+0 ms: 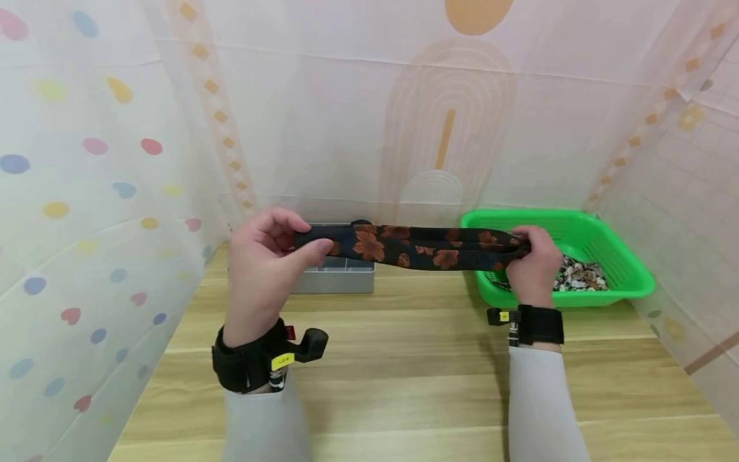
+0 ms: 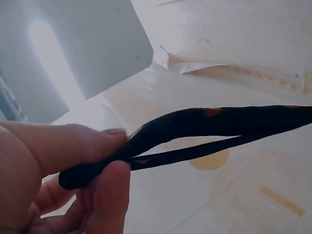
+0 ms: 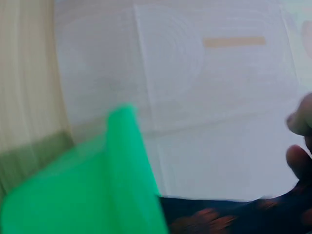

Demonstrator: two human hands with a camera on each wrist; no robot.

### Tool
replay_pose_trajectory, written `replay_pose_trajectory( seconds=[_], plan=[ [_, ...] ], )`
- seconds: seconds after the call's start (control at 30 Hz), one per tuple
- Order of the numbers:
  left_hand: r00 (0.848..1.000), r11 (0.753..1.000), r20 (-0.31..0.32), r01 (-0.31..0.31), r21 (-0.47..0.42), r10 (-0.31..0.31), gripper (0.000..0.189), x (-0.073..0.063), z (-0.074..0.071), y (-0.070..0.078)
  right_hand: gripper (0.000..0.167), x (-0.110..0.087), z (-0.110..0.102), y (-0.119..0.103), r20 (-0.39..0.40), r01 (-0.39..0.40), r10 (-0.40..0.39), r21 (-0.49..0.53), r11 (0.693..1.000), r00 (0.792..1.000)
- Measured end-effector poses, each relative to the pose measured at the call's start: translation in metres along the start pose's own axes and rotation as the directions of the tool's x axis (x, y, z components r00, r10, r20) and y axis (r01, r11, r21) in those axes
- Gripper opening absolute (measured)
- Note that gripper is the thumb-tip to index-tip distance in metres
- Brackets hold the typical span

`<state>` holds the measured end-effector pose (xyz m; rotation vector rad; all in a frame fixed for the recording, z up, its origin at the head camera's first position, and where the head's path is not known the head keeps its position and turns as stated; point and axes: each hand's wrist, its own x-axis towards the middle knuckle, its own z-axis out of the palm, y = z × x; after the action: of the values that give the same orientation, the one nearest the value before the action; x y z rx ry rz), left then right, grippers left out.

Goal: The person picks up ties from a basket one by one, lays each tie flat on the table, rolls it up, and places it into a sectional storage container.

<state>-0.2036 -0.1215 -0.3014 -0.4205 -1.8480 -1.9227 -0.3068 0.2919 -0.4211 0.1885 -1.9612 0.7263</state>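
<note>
A dark fabric headband (image 1: 404, 249) with orange-brown flowers is stretched level between both hands above the table. My left hand (image 1: 260, 273) pinches its left end between thumb and fingers. Seen from the left wrist, the headband (image 2: 190, 122) is a loop whose two layers part beyond the fingertips. My right hand (image 1: 535, 264) grips the other end, in front of the green basket. The right wrist view catches only some fingertips (image 3: 298, 158) at its right edge, beside the flowered cloth (image 3: 209, 219).
A green plastic basket (image 1: 632, 282) with patterned black, white and brown items (image 1: 580, 274) inside stands at the back right. Behind the left hand is a grey divided box (image 1: 340, 283), partly hidden. Printed curtains (image 1: 323, 128) enclose the wooden table (image 1: 404, 366).
</note>
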Motion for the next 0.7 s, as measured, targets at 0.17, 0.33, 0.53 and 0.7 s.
replay_pose_trajectory(
  seconds=[0.17,0.33,0.53,0.7],
  plan=[
    [0.986,0.974,-0.164,-0.043,-0.221,0.007,0.022,0.003,-0.014,0.0,0.014,0.006,-0.021,0.004,-0.246,-0.113,0.102,-0.032,0.993,0.964],
    [0.963,0.944,-0.266,-0.124,-0.305,0.041,0.02,0.014,-0.026,-0.007,0.016,0.015,-0.045,0.0,-0.481,-0.229,0.195,-0.013,0.973,0.855],
    [0.963,0.958,-0.264,-0.122,-0.259,0.051,0.022,0.015,-0.048,-0.037,0.018,0.014,-0.071,0.008,-0.514,-0.264,0.168,-0.119,0.957,0.841],
    [0.993,0.953,-0.095,0.042,-0.301,-0.073,0.021,0.004,-0.091,-0.081,0.021,0.002,-0.1,0.023,-0.359,-0.16,0.076,-0.211,0.964,0.93]
  ],
)
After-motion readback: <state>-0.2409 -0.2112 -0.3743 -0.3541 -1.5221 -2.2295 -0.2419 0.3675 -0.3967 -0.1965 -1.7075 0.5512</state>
